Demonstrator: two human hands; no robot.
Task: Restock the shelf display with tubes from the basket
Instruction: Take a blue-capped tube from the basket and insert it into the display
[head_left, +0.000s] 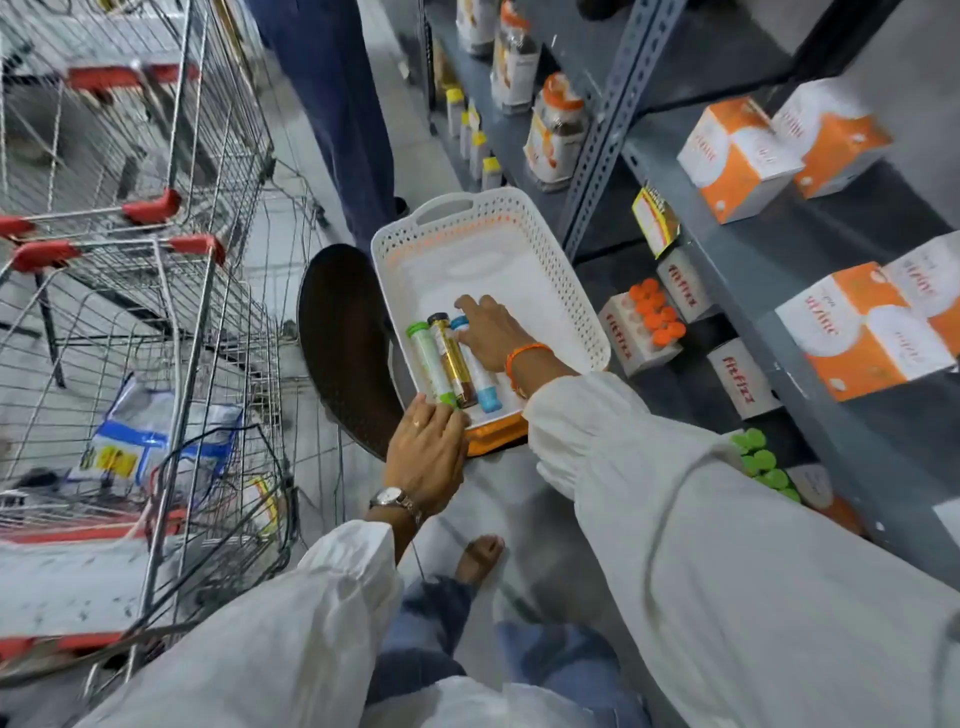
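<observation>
White basket nearly empty; three tubes left.
Green tube, gold tube and blue tube lie side by side at the basket's 6 o'clock end. Right hand rests on the blue tube, grip not yet closed; left hand steadies the near rim. Shelf display at 3 o'clock holds orange-capped tubes.

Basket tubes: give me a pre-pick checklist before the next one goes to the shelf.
1. Tubes left in white basket: ok, green tube, gold tube, blue tube lie side by side.
2. Right hand on a tube: ok, rests over the blue tube.
3. Firm grip: cannot tell.
4. Left hand steadying the basket's near rim: ok.
5. Matching shelf display: ok for green, green-capped tubes show low on the shelf; blue and gold, cannot tell.
</observation>
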